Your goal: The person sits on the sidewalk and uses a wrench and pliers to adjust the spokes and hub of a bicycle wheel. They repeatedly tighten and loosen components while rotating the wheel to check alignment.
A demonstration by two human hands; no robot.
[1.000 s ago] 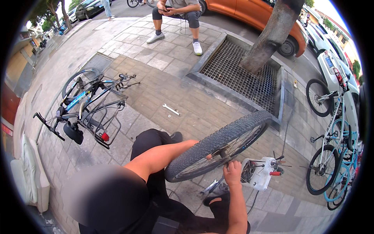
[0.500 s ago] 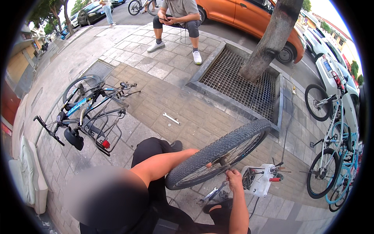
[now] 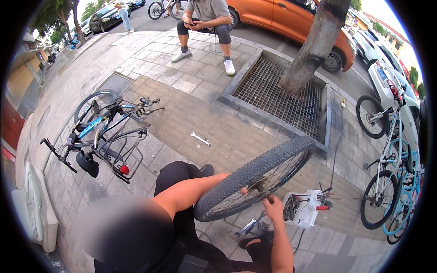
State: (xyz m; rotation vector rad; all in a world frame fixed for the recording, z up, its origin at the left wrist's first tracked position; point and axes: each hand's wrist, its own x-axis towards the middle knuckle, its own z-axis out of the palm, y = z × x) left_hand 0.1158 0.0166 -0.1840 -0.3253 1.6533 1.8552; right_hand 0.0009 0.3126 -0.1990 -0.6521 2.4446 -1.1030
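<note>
A bicycle wheel with a knobbly black tyre leans at a slant before me, its lower end by my legs. My left arm passes behind the tyre. Part of my left hand shows between the spokes beside the hub; it holds the wheel, its other fingers hidden. On the wheel's near side, my right hand is closed, thumb and fingertips pinched together just below the hub. Whatever is in that pinch is too small to make out. Below this hand, a wrench and other tools lie on the paving.
A white container of tools stands right of my right hand. Another wrench lies ahead, and a wheel-less bicycle frame end rests at left. A person sits beyond, near a tree grate. Bicycles stand at right.
My right hand has shifted slightly, its thumb and fingers turning at the hub end. The wheel has tilted a little; my left arm stays behind it.
</note>
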